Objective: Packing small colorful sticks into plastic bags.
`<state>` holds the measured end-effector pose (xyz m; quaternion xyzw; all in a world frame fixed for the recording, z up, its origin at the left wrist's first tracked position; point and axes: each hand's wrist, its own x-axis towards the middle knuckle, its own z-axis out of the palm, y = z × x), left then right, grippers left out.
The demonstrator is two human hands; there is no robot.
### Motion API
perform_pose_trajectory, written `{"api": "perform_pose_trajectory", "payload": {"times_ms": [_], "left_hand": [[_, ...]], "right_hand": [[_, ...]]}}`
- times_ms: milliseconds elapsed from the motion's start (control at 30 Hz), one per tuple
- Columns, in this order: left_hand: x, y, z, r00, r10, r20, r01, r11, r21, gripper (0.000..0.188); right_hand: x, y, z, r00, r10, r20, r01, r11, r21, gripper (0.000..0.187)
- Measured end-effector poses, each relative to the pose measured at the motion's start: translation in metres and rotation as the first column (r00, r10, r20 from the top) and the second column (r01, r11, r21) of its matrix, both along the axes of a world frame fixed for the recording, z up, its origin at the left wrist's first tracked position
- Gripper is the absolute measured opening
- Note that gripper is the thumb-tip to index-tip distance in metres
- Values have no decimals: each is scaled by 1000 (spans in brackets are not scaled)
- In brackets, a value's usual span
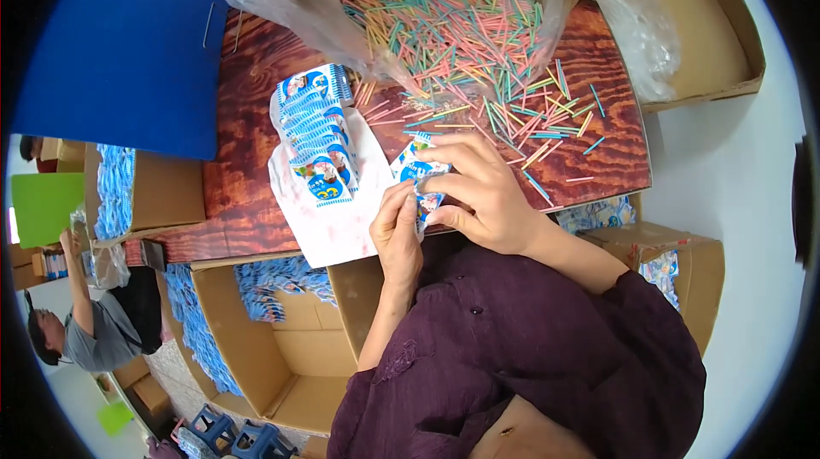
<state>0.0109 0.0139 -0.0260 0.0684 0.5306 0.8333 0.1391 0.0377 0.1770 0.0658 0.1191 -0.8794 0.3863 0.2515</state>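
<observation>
Several small blue-and-white packets (408, 163) are between my hands at the table's near edge. My left hand (397, 235) pinches their lower edge, its thumb and fingertips pressed together. Curled over them from the right, my right hand (489, 194) has its fingers and thumb closed on the packets. Parts of the packets are hidden behind my fingers. To the left, a row of overlapping packets of the same kind (318, 139) lies on a white sheet (301, 227) with faint pink smudges.
Thin coloured sticks (444, 28) spill from a clear plastic bag (295, 11) across the wood-patterned table (248, 152). Packet-filled cardboard boxes (295, 352) stand below. A blue panel (120, 40) rises at left. Another person (102, 327) works at far left; an open carton (717, 40) is at right.
</observation>
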Motion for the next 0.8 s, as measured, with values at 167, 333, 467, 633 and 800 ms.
{"api": "perform_pose_trajectory", "payload": {"times_ms": [167,333,467,633,800], "left_hand": [[-3,-15,23,936,-291,197,336,906,-257,29],[-13,-27,36,913,-403,-65,363,874,-324,36],[-26,-31,60,783,-450,-429,-19,672,-740,18],[-10,-38,38,975,-221,21,208,876,-436,15],[-8,-48,35,953,-174,246,224,955,-192,16]], "right_hand": [[10,4,-4,887,142,439,-19,962,-274,10],[6,-6,3,924,308,228,-285,950,-130,13],[0,-9,7,963,242,118,-240,970,-32,14],[-7,-16,2,924,204,324,-127,961,-244,10],[-13,-17,-7,941,194,277,-114,953,-280,9]]}}
